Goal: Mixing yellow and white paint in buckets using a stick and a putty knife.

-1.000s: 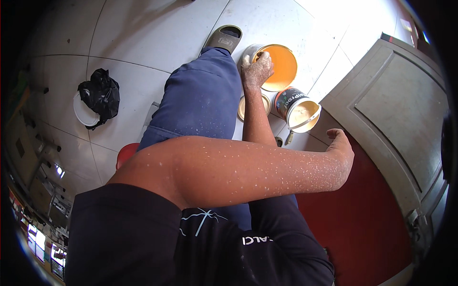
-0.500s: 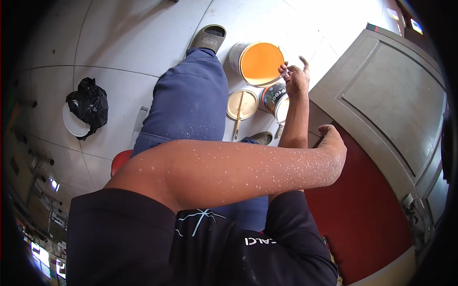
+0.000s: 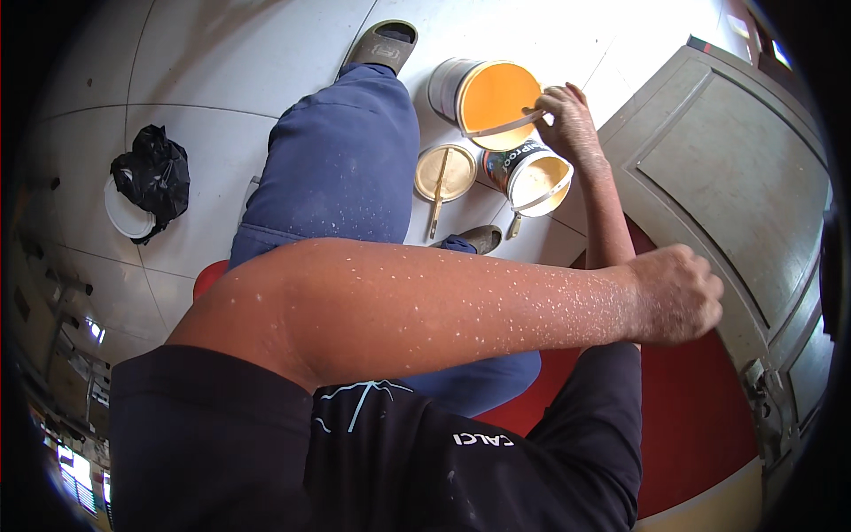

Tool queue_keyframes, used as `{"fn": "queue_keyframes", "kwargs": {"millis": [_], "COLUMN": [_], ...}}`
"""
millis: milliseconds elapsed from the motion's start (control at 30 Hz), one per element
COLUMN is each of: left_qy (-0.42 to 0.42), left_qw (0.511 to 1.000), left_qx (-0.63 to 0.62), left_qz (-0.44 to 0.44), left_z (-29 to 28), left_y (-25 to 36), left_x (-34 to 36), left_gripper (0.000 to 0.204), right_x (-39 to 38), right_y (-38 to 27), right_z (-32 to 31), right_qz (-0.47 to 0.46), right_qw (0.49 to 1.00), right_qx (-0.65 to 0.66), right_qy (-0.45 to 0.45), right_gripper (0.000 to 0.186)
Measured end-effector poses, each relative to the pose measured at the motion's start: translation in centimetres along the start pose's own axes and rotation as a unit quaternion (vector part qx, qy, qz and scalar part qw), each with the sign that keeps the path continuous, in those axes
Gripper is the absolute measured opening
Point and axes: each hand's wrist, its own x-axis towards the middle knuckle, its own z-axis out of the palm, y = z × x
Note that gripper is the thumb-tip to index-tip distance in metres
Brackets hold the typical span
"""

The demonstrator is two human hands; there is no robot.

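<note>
My right hand (image 3: 572,124) is closed at the white handle (image 3: 503,125) of a large bucket (image 3: 501,102) with an orange-yellow inside. The bucket leans with its mouth toward me. My left arm crosses in front of my body, and my left hand (image 3: 678,294) is a fist above the red surface; whatever it holds, if anything, is hidden. Just below the large bucket stands a smaller dark bucket (image 3: 536,182) with pale stuff inside and a white handle across its mouth. To its left lies a round cream lid (image 3: 446,173) with a wooden stick (image 3: 438,208) across it.
A short wooden handle (image 3: 514,226) pokes out beside the small bucket. At the right stands a grey panelled door (image 3: 736,168) next to a red surface (image 3: 700,417). On the tiled floor at the left lies a black plastic bag (image 3: 158,177) over a white round container (image 3: 127,213).
My left hand has moved right and closed into a fist. My right hand has turned and closed at the large bucket's handle. The small bucket shows more fully as my forearm moved right.
</note>
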Motion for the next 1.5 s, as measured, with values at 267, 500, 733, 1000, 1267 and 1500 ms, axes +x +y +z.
{"fn": "queue_keyframes", "kwargs": {"millis": [267, 500, 733, 1000, 1267, 1500], "left_qy": [0.096, 0.094, 0.120, 0.126, 0.127, 0.109], "left_qw": [0.979, 0.987, 0.987, 0.986, 0.985, 0.987], "left_qx": [-0.124, -0.096, -0.085, -0.095, -0.109, -0.114], "left_qz": [0.131, 0.091, 0.057, 0.051, 0.044, 0.036], "left_z": [-0.7, -0.2, 0.3, -0.8, -1.0, -1.1], "left_y": [-0.3, -0.9, -1.1, -1.8, -1.7, -1.6], "left_x": [-0.8, -0.5, -0.1, 1.0, 1.2, 1.4], "left_gripper": [0.011, 0.010, 0.010, 0.012, 0.013, 0.015], "right_x": [-0.7, 1.2, 1.4, 1.8, 1.5, 1.8], "right_y": [-0.2, 2.6, 8.1, 11.4, 14.0, 12.7], "right_z": [-1.8, 0.9, 3.7, 6.7, 6.8, 6.1], "right_qz": [0.227, 0.365, 0.449, 0.463, 0.469, 0.505], "right_qw": [0.894, 0.702, 0.639, 0.641, 0.635, 0.621], "right_qx": [0.375, 0.588, 0.592, 0.584, 0.594, 0.568], "right_qy": [0.099, 0.169, 0.198, 0.182, 0.153, 0.193], "right_gripper": [0.036, 0.034, 0.033, 0.027, 0.024, 0.029]}}
